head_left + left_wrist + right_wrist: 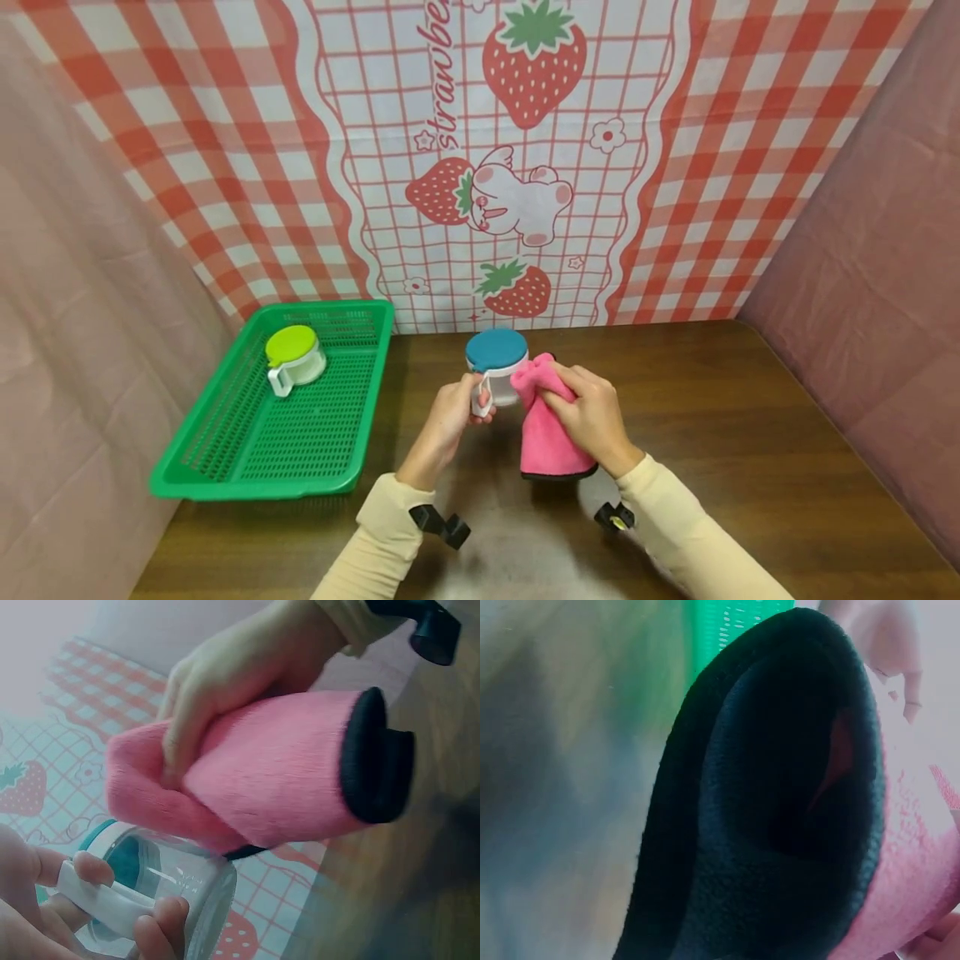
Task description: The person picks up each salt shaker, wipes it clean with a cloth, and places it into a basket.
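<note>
My left hand (452, 410) grips the white handle of a clear jar with a blue lid (497, 348), held upright near the back of the table. In the left wrist view, fingers wrap round the jar's handle (105, 896), and the clear body (202, 900) shows beside it. My right hand (594, 410) holds a bunched pink cloth (551, 433) with black edging against the jar's right side. The cloth's dark rolled edge (780, 787) fills much of the right wrist view.
On the left of the wooden table (705, 467) stands a green basket (363, 417). Inside its back part sits a similar jar with a yellow-green lid (294, 350). A strawberry-print checked curtain (517, 167) hangs right behind the table, with pink fabric on both sides.
</note>
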